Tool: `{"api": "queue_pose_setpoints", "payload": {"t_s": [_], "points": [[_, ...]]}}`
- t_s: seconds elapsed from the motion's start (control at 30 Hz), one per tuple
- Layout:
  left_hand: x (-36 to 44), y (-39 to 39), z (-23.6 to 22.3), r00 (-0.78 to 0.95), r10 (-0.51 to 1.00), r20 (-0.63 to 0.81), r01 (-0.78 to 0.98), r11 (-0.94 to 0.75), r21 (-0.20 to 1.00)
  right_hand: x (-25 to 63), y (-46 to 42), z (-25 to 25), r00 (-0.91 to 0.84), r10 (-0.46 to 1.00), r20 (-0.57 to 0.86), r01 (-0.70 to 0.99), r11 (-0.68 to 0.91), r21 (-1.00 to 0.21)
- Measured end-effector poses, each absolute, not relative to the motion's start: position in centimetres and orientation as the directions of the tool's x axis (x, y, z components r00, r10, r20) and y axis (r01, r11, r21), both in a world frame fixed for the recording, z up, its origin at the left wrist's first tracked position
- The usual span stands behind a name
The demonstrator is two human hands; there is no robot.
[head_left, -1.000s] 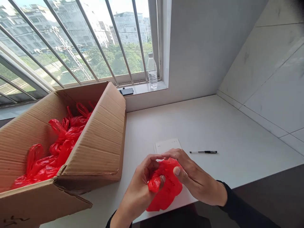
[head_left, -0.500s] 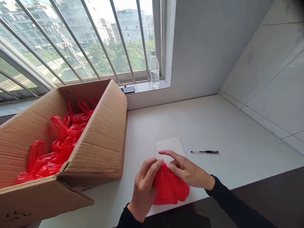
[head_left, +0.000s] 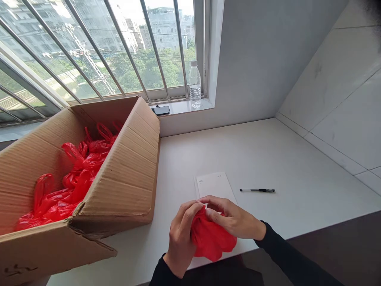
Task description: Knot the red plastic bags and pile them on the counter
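Note:
A red plastic bag [head_left: 212, 240] is gathered between my hands at the front edge of the white table. My left hand [head_left: 183, 234] is closed on the bag's upper left side, thumb and fingers near its top. From the right, my right hand [head_left: 230, 216] curls its fingers and thumb around the bag's top, close to the left fingertips. The bag's lower part hangs loose and bulges below. Just beyond the hands lies a white notebook [head_left: 213, 184], its near end hidden behind the fingers.
At left stands an open cardboard box [head_left: 125, 171] with several red plastic bags [head_left: 80, 171] inside. A black-and-clear pen [head_left: 257, 190] lies right of the notebook. On the windowsill are a water bottle [head_left: 195, 87] and a dark phone [head_left: 160, 110]. Walls bound the table [head_left: 238, 147] behind and right.
The right index finger, stretched out over the notebook before, has bent down to the bag's top beside the left fingers. The bag stays between both hands.

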State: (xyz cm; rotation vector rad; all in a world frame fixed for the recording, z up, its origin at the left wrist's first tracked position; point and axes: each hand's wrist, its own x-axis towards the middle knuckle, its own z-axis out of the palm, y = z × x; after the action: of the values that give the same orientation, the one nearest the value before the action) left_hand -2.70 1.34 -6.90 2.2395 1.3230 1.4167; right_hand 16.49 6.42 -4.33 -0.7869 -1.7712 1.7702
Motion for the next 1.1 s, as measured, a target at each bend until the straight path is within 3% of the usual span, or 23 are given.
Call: {"api": "queue_pose_setpoints", "payload": {"t_s": [0.13,0.23,0.43,0.63,0.73,0.83,0.9,0.97,1.03,1.1], "points": [[-2.8,1.2,-6.9,0.130,0.764,0.632,0.604,-0.567,0.560,16.1,6.4,-4.3,-0.681,0.732,-0.018,0.006,-0.019,-1.000],[-3.2,1.1,-6.7,0.216,0.804,0.554,0.615,-0.553,0.563,16.2,6.4,-4.0,-0.627,0.779,0.011,0.011,0.023,-1.000],[-4.0,-0.5,-7.0,0.410,0.825,0.389,0.711,-0.556,0.431,17.4,6.0,-4.6,-0.496,0.868,0.030,0.240,0.171,-0.955],[-7.9,-4.7,-11.6,0.256,0.892,0.373,0.880,-0.375,0.293,20.8,5.5,-9.5,-0.254,0.961,-0.107,0.466,0.024,-0.885],[-8.4,-5.7,-12.6,0.156,0.924,0.349,0.895,-0.281,0.345,20.8,4.7,-11.0,-0.223,0.964,-0.142,0.403,-0.042,-0.914],[-6.7,-5.1,-11.9,0.235,0.906,0.351,0.858,-0.363,0.363,19.3,3.5,-11.0,-0.140,0.984,-0.115,0.304,-0.067,-0.950],[-5.1,-4.3,-11.5,0.339,0.882,0.328,0.846,-0.438,0.303,18.1,2.4,-11.1,-0.092,0.996,-0.008,0.325,0.022,-0.945],[-3.6,-3.7,-11.9,0.406,0.866,0.291,0.856,-0.472,0.212,17.1,1.2,-11.8,-0.137,0.974,0.178,0.407,0.220,-0.887],[-2.5,-3.4,-13.0,0.429,0.863,0.266,0.871,-0.473,0.129,16.4,0.2,-13.3,-0.274,0.898,0.343,0.495,0.438,-0.750],[-1.9,-3.5,-14.3,0.436,0.865,0.248,0.882,-0.466,0.072,16.1,-0.6,-15.3,-0.392,0.831,0.395,0.574,0.557,-0.601]]}}
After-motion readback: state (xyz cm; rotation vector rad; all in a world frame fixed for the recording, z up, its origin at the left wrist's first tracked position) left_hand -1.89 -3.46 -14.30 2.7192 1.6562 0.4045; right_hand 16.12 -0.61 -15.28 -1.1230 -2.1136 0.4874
